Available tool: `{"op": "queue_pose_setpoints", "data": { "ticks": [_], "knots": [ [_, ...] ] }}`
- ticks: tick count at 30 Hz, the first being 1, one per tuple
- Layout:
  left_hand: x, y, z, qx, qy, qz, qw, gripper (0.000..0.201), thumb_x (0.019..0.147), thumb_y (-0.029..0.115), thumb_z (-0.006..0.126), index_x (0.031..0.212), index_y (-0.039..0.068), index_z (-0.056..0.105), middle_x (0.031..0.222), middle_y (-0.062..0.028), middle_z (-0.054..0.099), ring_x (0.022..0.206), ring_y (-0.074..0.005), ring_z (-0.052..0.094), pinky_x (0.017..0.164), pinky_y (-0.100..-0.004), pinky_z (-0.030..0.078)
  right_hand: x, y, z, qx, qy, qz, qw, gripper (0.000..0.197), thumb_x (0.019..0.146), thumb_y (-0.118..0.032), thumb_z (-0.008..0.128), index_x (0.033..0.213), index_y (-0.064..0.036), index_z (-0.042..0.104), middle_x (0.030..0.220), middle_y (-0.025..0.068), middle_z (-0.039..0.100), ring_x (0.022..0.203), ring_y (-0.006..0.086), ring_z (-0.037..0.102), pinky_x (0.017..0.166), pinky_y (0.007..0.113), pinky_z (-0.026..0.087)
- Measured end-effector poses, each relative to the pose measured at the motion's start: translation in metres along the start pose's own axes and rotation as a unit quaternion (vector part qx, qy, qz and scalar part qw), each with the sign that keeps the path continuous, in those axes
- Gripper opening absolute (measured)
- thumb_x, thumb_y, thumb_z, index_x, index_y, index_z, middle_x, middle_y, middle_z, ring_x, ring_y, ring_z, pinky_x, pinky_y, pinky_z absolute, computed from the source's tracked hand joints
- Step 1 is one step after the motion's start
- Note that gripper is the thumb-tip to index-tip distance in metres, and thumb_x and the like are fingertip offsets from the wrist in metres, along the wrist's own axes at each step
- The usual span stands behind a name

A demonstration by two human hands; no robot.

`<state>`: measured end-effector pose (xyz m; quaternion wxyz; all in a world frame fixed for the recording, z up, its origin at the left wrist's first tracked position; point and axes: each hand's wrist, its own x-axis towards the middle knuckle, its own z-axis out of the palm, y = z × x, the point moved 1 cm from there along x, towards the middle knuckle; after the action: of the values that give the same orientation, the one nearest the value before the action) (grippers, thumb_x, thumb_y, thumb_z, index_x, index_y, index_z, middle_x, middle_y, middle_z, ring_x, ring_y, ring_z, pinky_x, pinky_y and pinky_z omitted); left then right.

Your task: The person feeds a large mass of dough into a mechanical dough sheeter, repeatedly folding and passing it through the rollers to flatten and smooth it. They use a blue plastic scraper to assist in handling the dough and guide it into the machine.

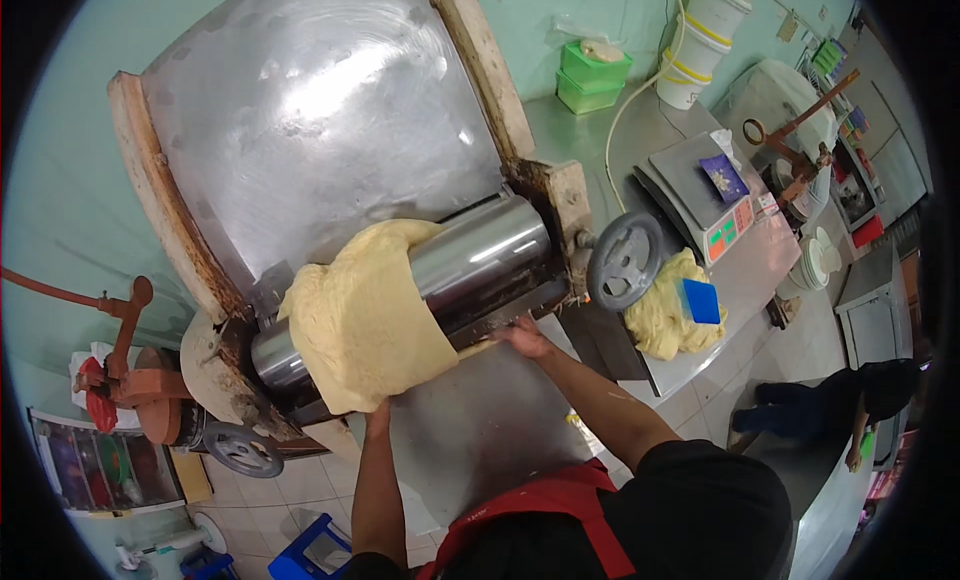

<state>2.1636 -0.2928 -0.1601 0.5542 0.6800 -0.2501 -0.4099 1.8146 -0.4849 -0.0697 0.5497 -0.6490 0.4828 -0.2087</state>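
A thick sheet of pale yellow dough (375, 330) drapes over the shiny steel roller (480, 245) of a dough sheeter and hangs down its near side. My left hand (378, 417) is under the dough's lower edge, where its fingers are hidden. My right hand (524, 338) is at the right, just below the roller, with fingers stretched toward a thin strip of dough (478, 349). Whether the fingertips touch that strip is hard to see. Below the roller, a steel tray (490, 420) slopes toward me.
A large steel slope (320, 110) rises behind the roller. Handwheels (626, 261) flank the machine. On the right table (660, 130), more dough (655, 315) lies under a blue scraper (702, 302), beside a scale (700, 185), green boxes (592, 78) and white buckets (690, 65). Another person (830, 405) stands far right.
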Motion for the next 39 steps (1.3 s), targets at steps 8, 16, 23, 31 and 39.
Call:
{"op": "queue_pose_setpoints", "data": {
  "ticks": [8, 16, 23, 31, 39],
  "knots": [
    [-0.057, 0.034, 0.025, 0.007, -0.136, -0.18, 0.974, 0.063, 0.102, 0.038, 0.064, 0.151, 0.001, 0.05, 0.142, -0.012, 0.061, 0.13, -0.0206, 0.057, 0.106, -0.039, 0.048, -0.019, -0.031, 0.035, 0.046, -0.099, 0.036, 0.993, 0.064, 0.086, -0.035, 0.073, 0.139, -0.0011, 0.063, 0.139, 0.0186, 0.066, 0.129, 0.0317, 0.061, 0.109, 0.04, 0.047],
    [-0.195, 0.291, 0.086, 0.125, -0.26, -0.025, 0.957, 0.061, 0.099, 0.047, 0.069, 0.126, -0.007, 0.067, 0.115, -0.0132, 0.075, 0.103, -0.0243, 0.072, 0.09, -0.0376, 0.056, -0.165, -0.01, 0.08, 0.479, -0.336, 0.165, 0.794, 0.071, 0.081, -0.028, 0.062, 0.144, 0.0019, 0.057, 0.134, 0.018, 0.068, 0.123, 0.0316, 0.066, 0.109, 0.042, 0.05],
    [-0.22, 0.476, 0.114, 0.52, 0.057, 0.438, 0.731, 0.084, 0.088, 0.05, 0.079, 0.152, 0.003, 0.049, 0.141, -0.0249, 0.06, 0.13, -0.0424, 0.058, 0.109, -0.0508, 0.045, -0.113, -0.23, 0.068, 0.681, -0.145, -0.109, 0.71, 0.072, 0.094, -0.046, 0.051, 0.153, -0.0048, 0.048, 0.145, 0.0169, 0.06, 0.13, 0.0334, 0.062, 0.114, 0.046, 0.047],
    [-0.082, 0.383, 0.119, 0.414, 0.076, 0.475, 0.773, 0.062, 0.092, 0.044, 0.075, 0.143, 0.014, 0.055, 0.158, -0.0198, 0.043, 0.148, -0.0404, 0.04, 0.117, -0.0662, 0.031, -0.12, -0.201, 0.077, 0.496, -0.196, -0.009, 0.846, 0.067, 0.106, -0.059, 0.049, 0.15, -0.0093, 0.048, 0.126, 0.011, 0.07, 0.106, 0.0205, 0.069, 0.094, 0.039, 0.054],
    [-0.002, 0.369, 0.129, 0.438, 0.136, 0.445, 0.769, 0.053, 0.099, 0.037, 0.066, 0.14, 0.005, 0.054, 0.151, -0.022, 0.047, 0.141, -0.0439, 0.042, 0.115, -0.0578, 0.032, -0.228, -0.05, 0.062, 0.24, -0.137, 0.126, 0.953, 0.044, 0.1, -0.038, 0.068, 0.129, -0.0051, 0.066, 0.109, 0.006, 0.072, 0.092, 0.0165, 0.066, 0.078, 0.031, 0.052]
  ]
}}
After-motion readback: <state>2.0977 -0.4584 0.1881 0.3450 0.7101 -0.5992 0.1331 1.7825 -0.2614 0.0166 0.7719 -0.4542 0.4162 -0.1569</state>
